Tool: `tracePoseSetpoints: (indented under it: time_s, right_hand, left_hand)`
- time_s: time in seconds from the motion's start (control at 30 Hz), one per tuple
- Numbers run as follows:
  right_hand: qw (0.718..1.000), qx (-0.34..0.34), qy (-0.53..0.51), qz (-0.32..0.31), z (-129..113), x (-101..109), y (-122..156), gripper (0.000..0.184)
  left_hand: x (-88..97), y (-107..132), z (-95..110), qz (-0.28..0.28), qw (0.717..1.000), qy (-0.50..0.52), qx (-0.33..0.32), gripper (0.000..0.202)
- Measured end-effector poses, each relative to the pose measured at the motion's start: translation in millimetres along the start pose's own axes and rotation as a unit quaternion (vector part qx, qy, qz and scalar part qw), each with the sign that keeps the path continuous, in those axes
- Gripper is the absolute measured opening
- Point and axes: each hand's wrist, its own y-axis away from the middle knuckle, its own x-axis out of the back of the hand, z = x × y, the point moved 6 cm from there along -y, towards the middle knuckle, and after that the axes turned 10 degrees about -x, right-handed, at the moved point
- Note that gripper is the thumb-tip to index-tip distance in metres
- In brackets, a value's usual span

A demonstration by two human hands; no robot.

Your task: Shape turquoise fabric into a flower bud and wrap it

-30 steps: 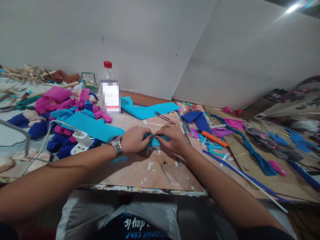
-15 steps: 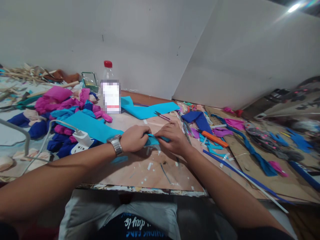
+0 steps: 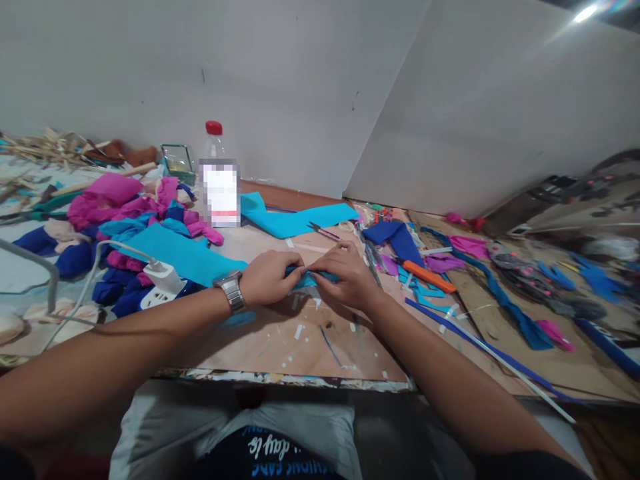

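My left hand (image 3: 270, 277), with a metal watch on its wrist, is closed in a pinch on a turquoise strip (image 3: 307, 281) of thin, paper- or cloth-like material. Facing it, my right hand (image 3: 345, 277) pinches the same strip, fingertips almost meeting those of the left. The strip looks narrow and gathered there, and the fingers hide part of it. A wider turquoise length (image 3: 173, 253) runs left from beneath my left wrist; whether it joins the held part I cannot tell. Just beyond my right hand lie small pointed scissors (image 3: 324, 231).
Another turquoise band (image 3: 295, 223) lies behind the hands. Pink and blue bundles (image 3: 113, 197) and a white power strip (image 3: 163, 293) sit left, near a red-capped bottle (image 3: 213, 128). An orange cutter (image 3: 429, 277) and a white rod (image 3: 515, 373) lie right.
The left thumb has moved over the strip toward the right fingertips, covering more of it. Both hands stay in nearly the same place.
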Motion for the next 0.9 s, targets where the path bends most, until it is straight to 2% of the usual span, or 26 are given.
tracePoseSetpoints:
  time_s: [0.27, 0.43, 0.6, 0.9]
  right_hand:
    - [1.000, -0.008, 0.017, 0.024, -0.5, 1.1, -0.2, 0.006]
    - [0.999, -0.022, 0.021, 0.036, 3.2, -0.2, 0.9, 0.006]
    - [0.999, -0.034, 0.015, 0.009, 4.9, -4.6, 2.0, 0.005]
    - [0.997, -0.069, -0.024, -0.027, 3.9, -4.8, 0.1, 0.006]
  left_hand:
    - [0.9, 0.0, -0.4, 0.013, 1.000, -0.001, 0.000, 0.027]
    - [0.2, 1.1, 2.0, 0.032, 0.998, -0.052, -0.015, 0.027]
    - [-3.4, 2.2, 3.3, 0.026, 0.991, -0.127, -0.043, 0.024]
    - [-7.3, 1.0, 7.5, -0.012, 0.979, -0.184, -0.091, 0.027]
